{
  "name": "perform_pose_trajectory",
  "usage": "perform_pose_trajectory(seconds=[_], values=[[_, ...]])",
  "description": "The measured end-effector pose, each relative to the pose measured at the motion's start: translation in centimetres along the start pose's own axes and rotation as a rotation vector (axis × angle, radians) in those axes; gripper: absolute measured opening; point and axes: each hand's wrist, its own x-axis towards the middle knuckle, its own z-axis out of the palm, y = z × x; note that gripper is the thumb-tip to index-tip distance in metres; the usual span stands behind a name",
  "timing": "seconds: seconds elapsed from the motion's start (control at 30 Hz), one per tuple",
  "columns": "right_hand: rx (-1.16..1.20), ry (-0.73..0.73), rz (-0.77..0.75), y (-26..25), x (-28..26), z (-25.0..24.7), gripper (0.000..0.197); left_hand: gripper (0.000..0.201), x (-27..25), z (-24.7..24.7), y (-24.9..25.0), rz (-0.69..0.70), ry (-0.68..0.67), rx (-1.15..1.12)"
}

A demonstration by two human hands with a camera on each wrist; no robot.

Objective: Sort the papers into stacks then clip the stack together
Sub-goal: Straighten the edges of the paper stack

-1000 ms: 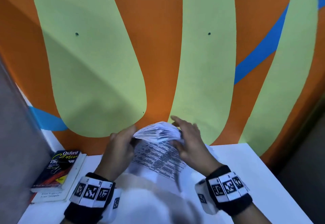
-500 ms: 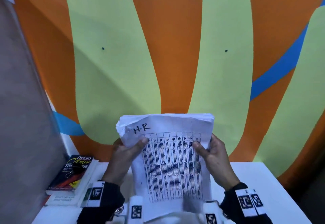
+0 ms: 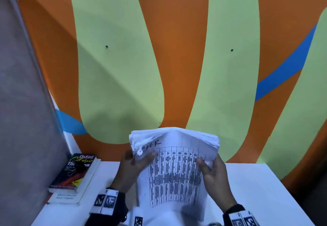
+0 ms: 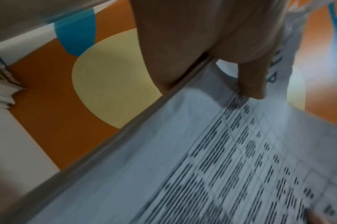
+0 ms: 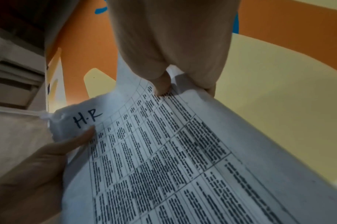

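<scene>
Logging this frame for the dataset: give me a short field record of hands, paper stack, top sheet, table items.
left hand: grips the stack's left edge, thumb on the front sheet
right hand: grips the right edge, thumb on front
paper stack: held up above the table, top edge curled back
top sheet: printed grid, "H.R" handwritten at top left
books: two stacked at table's left, Oxford title on top
clip: none visible

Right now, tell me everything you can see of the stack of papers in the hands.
The stack of papers is a thick bundle of white sheets, held upright above the white table in front of the painted wall. Its top sheet carries a printed grid of dark text with "H.R" handwritten near the upper left corner, which is crumpled. The upper edge bows and fans slightly. The left hand grips its left side, thumb on the front; the right hand grips the right side likewise. No clip is visible on it.
</scene>
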Motion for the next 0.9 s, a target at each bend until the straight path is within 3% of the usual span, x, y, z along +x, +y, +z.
perform_pose_trajectory(seconds=[0.07, 0.13, 0.23, 0.3, 0.4, 0.47, 0.53, 0.63, 0.7, 0.77, 0.83, 0.9], values=[[0.002, -0.004, 0.011, 0.3, 0.0, -0.2, 0.036, 0.023, 1.0, -0.3, 0.9, 0.071, -0.006, 0.027], [-0.005, 0.028, 0.003, 0.7, 0.0, -0.5, 0.032, 0.039, 1.9, -0.7, 1.4, 0.141, 0.023, 0.075], [0.014, 0.034, 0.023, 1.2, -0.2, -0.7, 0.027, 0.054, 2.1, -0.7, 1.5, 0.151, 0.027, 0.069], [0.034, 0.025, 0.037, 1.2, -0.4, -0.7, 0.025, 0.054, 1.6, -0.2, 1.4, 0.146, 0.052, 0.030], [0.047, 0.017, 0.052, 1.4, -0.5, -1.1, 0.025, 0.051, 1.7, 0.1, 0.5, 0.024, 0.071, -0.098], [0.030, 0.020, 0.062, 1.6, -0.5, -1.6, 0.027, 0.053, 2.0, -0.3, 0.5, -0.121, 0.060, -0.316], [0.022, 0.034, 0.072, 1.5, -0.6, -2.3, 0.029, 0.054, 2.6, -1.7, 1.0, -0.084, 0.114, -0.467], [0.040, 0.064, 0.088, 1.7, -0.4, -3.1, 0.044, 0.068, 3.2, -2.8, 1.5, 0.150, 0.007, -0.323], [0.050, 0.071, 0.097, 1.6, -0.1, -3.1, 0.056, 0.063, 2.6, -2.5, 0.9, 0.108, -0.050, -0.299], [0.038, 0.072, 0.120, 1.0, 0.0, -2.8, 0.069, 0.079, 2.2, -1.6, -0.1, 0.049, -0.097, -0.172], [0.027, 0.043, 0.124, 0.7, 0.3, -2.6, 0.058, 0.097, 2.3, -0.7, -0.8, 0.007, -0.139, -0.029], [0.024, -0.004, 0.090, 0.6, 0.8, -2.6, 0.047, 0.100, 3.3, -0.9, -0.8, 0.013, -0.084, 0.040]])
